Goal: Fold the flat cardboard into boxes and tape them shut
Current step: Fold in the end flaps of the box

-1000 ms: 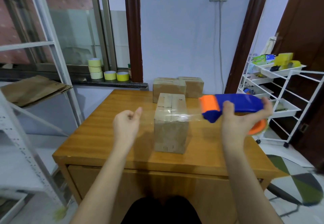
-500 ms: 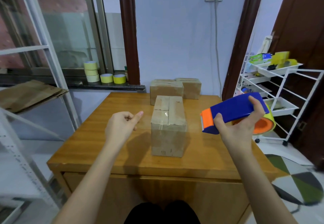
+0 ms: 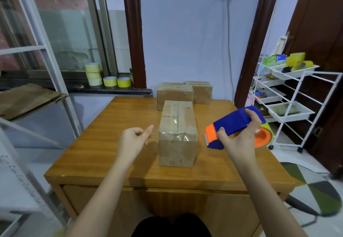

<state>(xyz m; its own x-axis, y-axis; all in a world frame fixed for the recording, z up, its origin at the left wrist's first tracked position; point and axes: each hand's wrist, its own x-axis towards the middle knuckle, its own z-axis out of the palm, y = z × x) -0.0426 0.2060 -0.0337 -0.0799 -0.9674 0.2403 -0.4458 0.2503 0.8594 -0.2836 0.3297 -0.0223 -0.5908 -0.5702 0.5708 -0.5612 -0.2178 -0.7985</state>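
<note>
No readable text; small dark marks on front box (image 3: 176, 159) illegible.

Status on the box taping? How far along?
Done: two closed boxes at the table's far edge. In hand: the near box is folded with clear tape across its front end; the right hand holds the tape dispenser beside it, the left hand empty. Left: flat cardboard waits on the shelf.

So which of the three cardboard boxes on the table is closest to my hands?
The front box, standing lengthwise between the left hand and right hand, tape glinting across it. The other two boxes sit at the far edge.
</note>
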